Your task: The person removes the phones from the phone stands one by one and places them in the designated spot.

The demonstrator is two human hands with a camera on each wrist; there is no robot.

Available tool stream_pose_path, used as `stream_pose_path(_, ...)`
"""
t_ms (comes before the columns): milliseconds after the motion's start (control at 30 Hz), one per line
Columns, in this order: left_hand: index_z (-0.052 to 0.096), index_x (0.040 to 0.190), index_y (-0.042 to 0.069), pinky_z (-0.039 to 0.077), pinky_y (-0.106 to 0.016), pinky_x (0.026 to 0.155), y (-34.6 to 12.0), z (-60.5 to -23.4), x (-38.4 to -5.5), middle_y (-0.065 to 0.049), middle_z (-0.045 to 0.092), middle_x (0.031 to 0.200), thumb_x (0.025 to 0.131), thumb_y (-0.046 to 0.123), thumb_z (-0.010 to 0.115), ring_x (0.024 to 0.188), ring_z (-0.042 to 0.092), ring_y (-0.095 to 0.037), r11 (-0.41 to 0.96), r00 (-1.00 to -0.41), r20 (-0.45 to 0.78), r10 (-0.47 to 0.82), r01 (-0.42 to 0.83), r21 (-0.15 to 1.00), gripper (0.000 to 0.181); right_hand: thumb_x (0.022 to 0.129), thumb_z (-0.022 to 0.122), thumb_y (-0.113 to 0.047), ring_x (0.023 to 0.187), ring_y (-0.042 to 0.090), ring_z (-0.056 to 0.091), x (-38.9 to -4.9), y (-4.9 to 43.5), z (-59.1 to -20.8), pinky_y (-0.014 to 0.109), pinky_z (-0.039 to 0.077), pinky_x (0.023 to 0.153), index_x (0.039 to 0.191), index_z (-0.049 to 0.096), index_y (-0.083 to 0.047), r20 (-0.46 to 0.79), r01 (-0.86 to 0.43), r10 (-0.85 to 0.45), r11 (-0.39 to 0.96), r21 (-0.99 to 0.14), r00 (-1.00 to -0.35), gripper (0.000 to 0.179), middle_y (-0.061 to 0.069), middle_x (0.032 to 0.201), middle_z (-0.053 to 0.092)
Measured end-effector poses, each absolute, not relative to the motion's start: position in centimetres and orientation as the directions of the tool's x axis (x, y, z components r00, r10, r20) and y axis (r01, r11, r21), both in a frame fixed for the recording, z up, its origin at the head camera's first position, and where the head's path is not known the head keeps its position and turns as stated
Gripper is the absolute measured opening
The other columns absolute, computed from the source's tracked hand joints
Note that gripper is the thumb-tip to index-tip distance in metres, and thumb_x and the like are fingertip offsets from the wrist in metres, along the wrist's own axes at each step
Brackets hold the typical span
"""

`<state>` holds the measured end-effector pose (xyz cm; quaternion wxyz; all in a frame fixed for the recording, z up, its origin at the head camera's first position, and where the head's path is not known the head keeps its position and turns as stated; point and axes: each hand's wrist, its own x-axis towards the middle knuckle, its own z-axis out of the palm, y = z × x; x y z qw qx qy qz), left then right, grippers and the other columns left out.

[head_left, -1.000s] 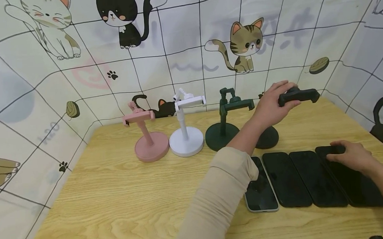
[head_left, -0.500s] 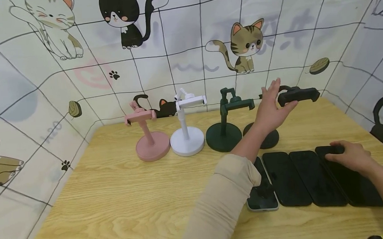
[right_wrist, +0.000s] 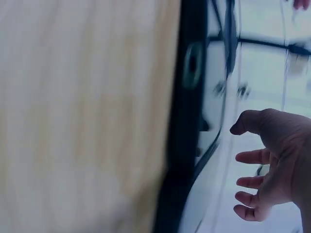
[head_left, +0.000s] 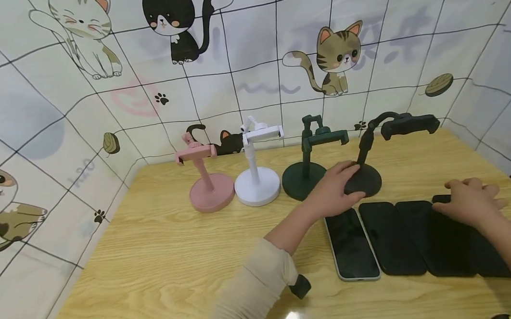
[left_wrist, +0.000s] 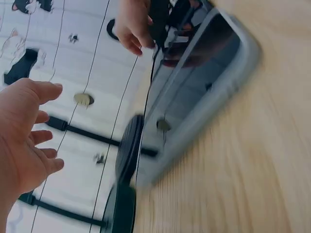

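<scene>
My left hand (head_left: pixel 333 191) reaches in low beside the black phone stand (head_left: pixel 365 146), its fingertips right at the round base. In the left wrist view its fingers are apart and hold nothing, with a silver-edged phone (left_wrist: pixel 214 82) close by. My right hand (head_left: pixel 472 201) hovers over the top end of the rightmost black phone (head_left: pixel 492 258), partly covering it. The right wrist view shows that hand with loosely bent fingers (right_wrist: pixel 252 156) and nothing in them. Both hands are clear of the black stand's clamp (head_left: pixel 410 125).
Pink (head_left: pixel 211 193), white (head_left: pixel 257 186) and dark green (head_left: pixel 304 178) phone stands line the back of the wooden table (head_left: pixel 166 270). Two more black phones (head_left: pixel 391 239) lie between the silver-edged and rightmost ones. A cat-print cloth (head_left: pixel 258 48) hangs behind.
My left hand has let go of the black stand's clamp and moved down to its base. My right hand has shifted slightly and its fingers have loosened over the phone.
</scene>
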<state>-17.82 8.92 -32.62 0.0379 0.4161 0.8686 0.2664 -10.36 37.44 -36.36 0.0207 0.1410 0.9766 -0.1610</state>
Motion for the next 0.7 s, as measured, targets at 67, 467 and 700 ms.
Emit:
stream_pose_path(67, 0.036, 0.138, 0.010, 0.024, -0.026, 0.105, 6.9, -32.8, -17.9, -0.008, 0.028, 0.144, 0.090, 0.033, 0.053, 0.133, 0.023, -0.019, 0.525, -0.642, 0.168, 0.748, 0.727, 0.443, 0.056, 0.078, 0.062, -0.023, 0.102, 0.069, 0.010, -10.6, 35.2, -35.6, 0.075, 0.014, 0.073, 0.116, 0.036, 0.015, -0.038, 0.228, 0.227, 0.929, -0.292, -0.973, 0.061, 0.045, 0.115, 0.018)
stream_pose_path(467, 0.048, 0.128, 0.004, 0.032, -0.038, 0.101, -5.3, -32.9, -17.7, -0.013, 0.044, 0.132, 0.085, 0.027, 0.061, 0.125, 0.038, -0.027, 0.567, -0.599, 0.410, 0.688, 0.796, 0.213, 0.051, 0.079, 0.068, -0.032, 0.107, 0.046, 0.036, -10.9, 20.3, -31.3, 0.061, 0.034, 0.075, 0.125, 0.048, -0.001, 0.163, -0.410, -0.378, 0.866, -0.286, -0.911, 0.059, 0.024, 0.124, 0.042)
stream_pose_path(700, 0.031, 0.140, 0.009, 0.024, -0.052, 0.102, -8.3, -32.2, -16.8, -0.010, 0.032, 0.143, 0.086, 0.047, 0.051, 0.132, 0.026, -0.029, 0.640, -0.623, 0.302, 0.722, 0.767, 0.052, 0.069, 0.083, 0.059, -0.047, 0.128, 0.047, 0.018, -11.3, 17.2, -30.2, 0.070, 0.020, 0.089, 0.142, 0.025, -0.009, 0.148, -0.497, -0.474, 0.829, -0.255, -0.868, 0.078, 0.020, 0.146, 0.018)
